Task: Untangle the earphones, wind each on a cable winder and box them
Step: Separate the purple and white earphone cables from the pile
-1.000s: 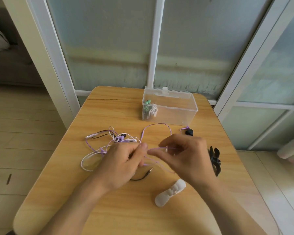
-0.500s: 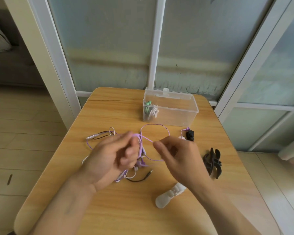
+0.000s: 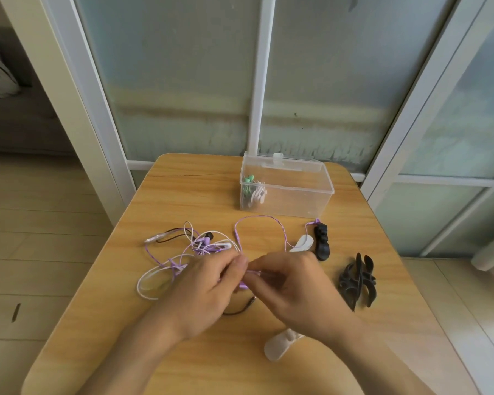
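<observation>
A tangle of purple, white and black earphone cables [image 3: 194, 246] lies on the wooden table [image 3: 183, 189], left of centre. My left hand [image 3: 208, 292] and my right hand [image 3: 294, 289] meet at the table's middle, fingertips pinched on a purple cable between them. A purple loop [image 3: 257, 220] arcs behind the hands. A clear plastic box [image 3: 294, 189] stands at the back, holding a wound green earphone on a white winder [image 3: 254, 193]. White winders lie near my right wrist [image 3: 280, 344] and behind my right hand [image 3: 303, 243]. Black winders [image 3: 358, 280] lie to the right.
Another black winder [image 3: 321, 242] with a purple end lies in front of the box. A black jack plug [image 3: 244, 306] pokes out under my hands. Frosted glass doors with white frames stand behind the table. The floor drops away on both sides.
My left hand, which had lifted a bunch of cable half a second ago, has come back down. Both hands have closed together and pinch the purple cable again.
</observation>
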